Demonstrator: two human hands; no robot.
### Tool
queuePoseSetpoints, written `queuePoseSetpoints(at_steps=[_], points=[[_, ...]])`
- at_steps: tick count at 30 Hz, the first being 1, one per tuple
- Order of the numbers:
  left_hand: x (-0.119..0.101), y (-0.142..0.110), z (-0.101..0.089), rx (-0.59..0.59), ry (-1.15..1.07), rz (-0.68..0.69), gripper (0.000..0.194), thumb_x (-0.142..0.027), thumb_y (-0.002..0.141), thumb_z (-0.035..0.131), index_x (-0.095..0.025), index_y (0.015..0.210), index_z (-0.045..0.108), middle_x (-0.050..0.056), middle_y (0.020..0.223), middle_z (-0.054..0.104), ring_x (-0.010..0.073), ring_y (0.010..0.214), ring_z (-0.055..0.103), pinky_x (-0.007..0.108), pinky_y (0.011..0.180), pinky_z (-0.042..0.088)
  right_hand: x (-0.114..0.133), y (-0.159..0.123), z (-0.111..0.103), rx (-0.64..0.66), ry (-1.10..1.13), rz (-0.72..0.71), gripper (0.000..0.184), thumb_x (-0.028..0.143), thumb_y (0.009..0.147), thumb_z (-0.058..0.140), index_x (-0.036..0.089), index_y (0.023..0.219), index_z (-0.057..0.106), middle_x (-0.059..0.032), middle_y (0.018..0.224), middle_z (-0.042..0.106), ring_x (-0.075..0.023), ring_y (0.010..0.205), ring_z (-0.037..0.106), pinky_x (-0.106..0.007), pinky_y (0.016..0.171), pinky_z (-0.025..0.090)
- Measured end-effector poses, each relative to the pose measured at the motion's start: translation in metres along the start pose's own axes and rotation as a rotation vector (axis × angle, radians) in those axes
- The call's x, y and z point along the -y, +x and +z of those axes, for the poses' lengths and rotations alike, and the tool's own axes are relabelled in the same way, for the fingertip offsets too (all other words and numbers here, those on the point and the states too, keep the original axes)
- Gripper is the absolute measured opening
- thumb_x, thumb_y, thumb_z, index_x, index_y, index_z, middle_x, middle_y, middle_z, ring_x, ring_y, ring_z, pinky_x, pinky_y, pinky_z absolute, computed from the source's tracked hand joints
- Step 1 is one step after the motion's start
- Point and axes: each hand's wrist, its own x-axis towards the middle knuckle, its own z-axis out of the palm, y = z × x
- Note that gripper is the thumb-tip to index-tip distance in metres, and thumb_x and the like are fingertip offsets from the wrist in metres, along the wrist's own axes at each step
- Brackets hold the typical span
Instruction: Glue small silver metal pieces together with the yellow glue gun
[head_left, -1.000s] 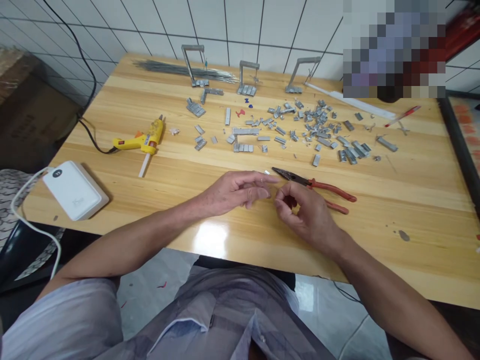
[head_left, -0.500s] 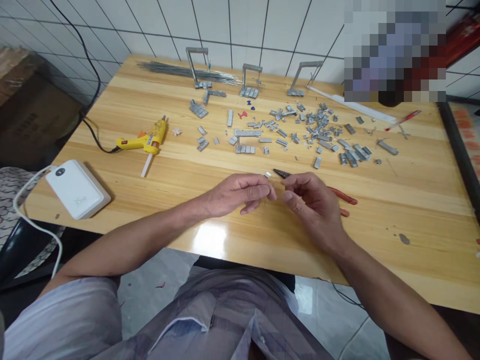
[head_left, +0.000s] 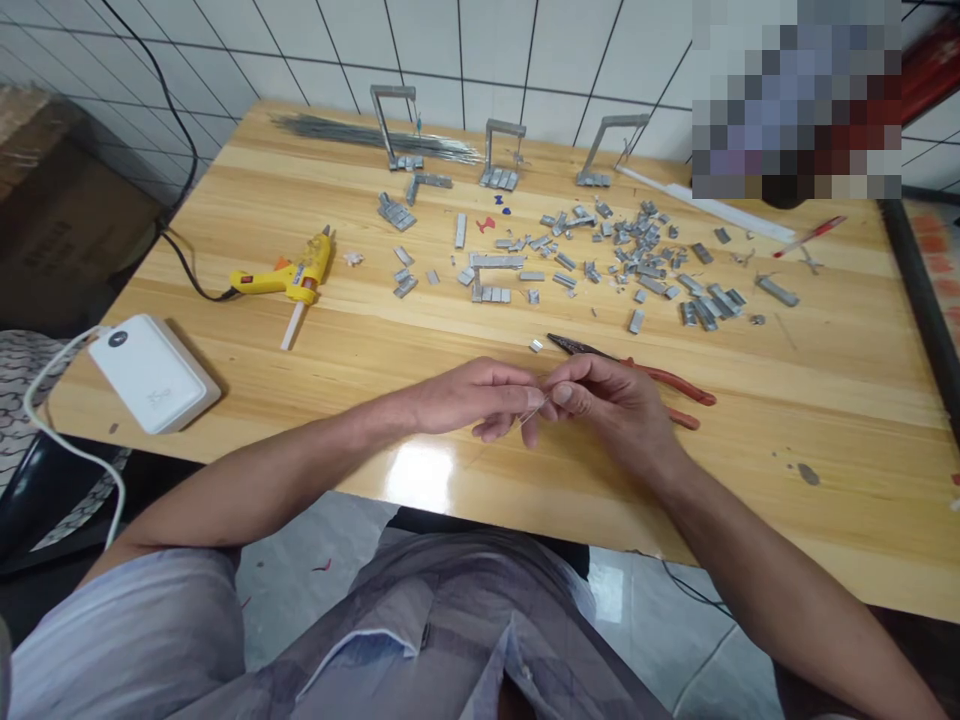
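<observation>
My left hand [head_left: 487,395] and my right hand [head_left: 619,405] meet over the near middle of the table, fingertips pinched close together. Between them runs a thin wire [head_left: 529,413], gripped by the fingers of both hands; its full length is hard to make out. Long-nose pliers [head_left: 645,366] with red handles lie on the table just behind my right hand, which hides part of them. A small silvery metal piece [head_left: 535,346] rests by the pliers' tip.
Behind my hands stands a small metal frame [head_left: 495,264], with many cut metal pieces [head_left: 645,245] scattered rightward. Further back are a bundle of wires [head_left: 352,135] and more frames [head_left: 502,155]. Leftward lie a yellow glue gun [head_left: 289,280] and a white power bank [head_left: 154,375].
My right hand has moved left, and its fingertips now meet those of my left hand at the wire. More of the pliers has come into view.
</observation>
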Motion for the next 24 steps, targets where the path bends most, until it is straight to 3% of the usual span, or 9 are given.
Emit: queuePoseSetpoints(at_steps=[4, 10, 15, 19, 22, 24], points=[[-0.001, -0.001, -0.001, -0.003, 0.052, -0.033, 0.036, -0.049, 0.098, 0.07, -0.015, 0.105, 0.075, 0.006, 0.09, 0.079, 0.0054, 0.051, 0.051, 0.02, 0.049, 0.042, -0.005, 0.001, -0.001, -0.017, -0.041, -0.018, 0.033, 0.055, 0.095, 0.077, 0.023, 0.087, 0.072, -0.0006, 0.079, 0.069, -0.0168, 0.073, 0.065, -0.032, 0.07, 0.055], [-0.005, -0.004, 0.002, -0.054, 0.246, -0.013, 0.039, -0.048, 0.104, 0.062, -0.017, 0.082, 0.072, -0.005, 0.057, 0.056, 0.0067, 0.051, 0.048, 0.02, 0.053, 0.038, -0.004, -0.002, -0.002, -0.065, -0.117, -0.002, 0.032, 0.053, 0.095, 0.077, 0.023, 0.088, 0.072, 0.0003, 0.077, 0.067, -0.016, 0.07, 0.059, -0.031, 0.065, 0.05], [-0.007, -0.007, 0.007, -0.156, 0.42, 0.019, 0.045, -0.05, 0.105, 0.057, -0.018, 0.075, 0.068, -0.005, 0.057, 0.051, 0.0079, 0.052, 0.046, 0.022, 0.053, 0.033, -0.003, -0.004, -0.004, -0.07, -0.114, 0.017, 0.034, 0.054, 0.094, 0.078, 0.021, 0.084, 0.075, 0.0017, 0.068, 0.064, -0.0141, 0.062, 0.056, -0.029, 0.061, 0.048], [-0.007, -0.008, 0.006, -0.147, 0.486, 0.077, 0.047, -0.05, 0.106, 0.053, -0.018, 0.073, 0.064, -0.005, 0.059, 0.052, 0.0084, 0.055, 0.045, 0.023, 0.057, 0.033, -0.008, -0.003, -0.002, -0.069, -0.159, -0.034, 0.033, 0.053, 0.096, 0.076, 0.022, 0.085, 0.075, 0.0014, 0.069, 0.066, -0.0144, 0.063, 0.058, -0.029, 0.061, 0.049], [-0.004, -0.006, 0.002, -0.138, 0.408, 0.087, 0.043, -0.05, 0.105, 0.056, -0.017, 0.079, 0.067, -0.004, 0.065, 0.056, 0.009, 0.061, 0.049, 0.023, 0.061, 0.036, -0.007, -0.002, -0.008, -0.066, -0.314, -0.141, 0.028, 0.049, 0.101, 0.07, 0.023, 0.092, 0.075, -0.0015, 0.08, 0.072, -0.018, 0.071, 0.066, -0.032, 0.067, 0.054], [-0.001, -0.004, -0.002, -0.186, 0.312, 0.115, 0.038, -0.05, 0.103, 0.059, -0.017, 0.089, 0.072, -0.004, 0.069, 0.06, 0.01, 0.065, 0.053, 0.024, 0.064, 0.039, -0.004, -0.002, -0.019, -0.091, -0.559, -0.229, 0.026, 0.048, 0.101, 0.069, 0.023, 0.104, 0.076, -0.0063, 0.095, 0.077, -0.0236, 0.085, 0.072, -0.038, 0.077, 0.058]])
